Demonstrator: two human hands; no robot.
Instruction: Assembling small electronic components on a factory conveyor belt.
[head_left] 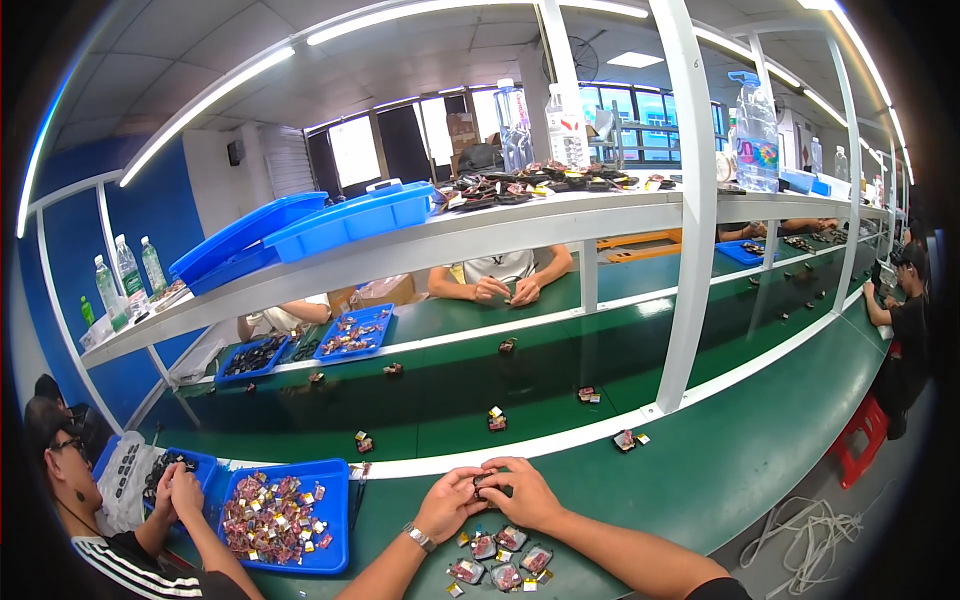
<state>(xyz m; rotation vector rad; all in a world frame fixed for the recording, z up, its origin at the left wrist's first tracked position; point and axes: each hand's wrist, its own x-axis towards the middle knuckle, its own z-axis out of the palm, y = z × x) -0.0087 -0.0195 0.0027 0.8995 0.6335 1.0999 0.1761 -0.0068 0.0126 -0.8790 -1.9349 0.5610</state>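
My left hand (450,506), with a metal-banded watch on its wrist, meets my right hand (522,493) over the green bench. Pinched between the fingers of both is a small black plastic piece (481,487); the fingers cover most of it. Just below my hands lies a group of small electronic assemblies (506,577) with clear-edged casings, reddish insides and silver-yellow tabs. To the left stands a blue tray (345,515) heaped with loose parts: red wires and small silver-and-yellow pieces.
A co-worker (70,470) sits close at left, hands over another blue tray (205,466). Beyond a white rail (430,466), small assemblies lie spaced along a green belt (450,400). A white post (680,300) and overhead shelf (400,240) stand ahead. One assembly (626,440) lies right.
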